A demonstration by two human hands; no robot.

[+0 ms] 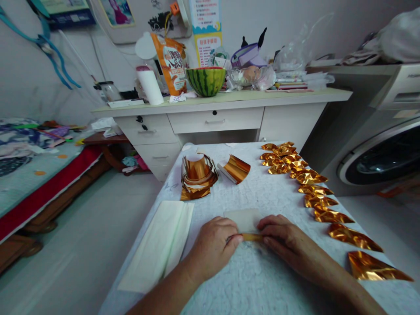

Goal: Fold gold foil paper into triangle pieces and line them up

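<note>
Between both hands lies a sheet of gold foil paper, its pale back (243, 218) facing up and its near edge turned into a narrow gold fold (252, 237). My left hand (216, 243) pinches the left end of that fold. At the right end, the fingers of my right hand (284, 238) are closed on the same sheet. Past the hands sit a curled stack of gold foil sheets (197, 173) and one loose curved gold sheet (238, 169). Several folded gold foil pieces (320, 201) run in a line along the table's right side.
A stack of pale paper (160, 240) lies on the cloth-covered table (272, 280), left of my left hand. Behind stands a white desk (216, 120) with a cut watermelon (206, 82) and an orange snack bag (170, 65). A washing machine (377, 131) is at the right, a bed (65, 157) at the left.
</note>
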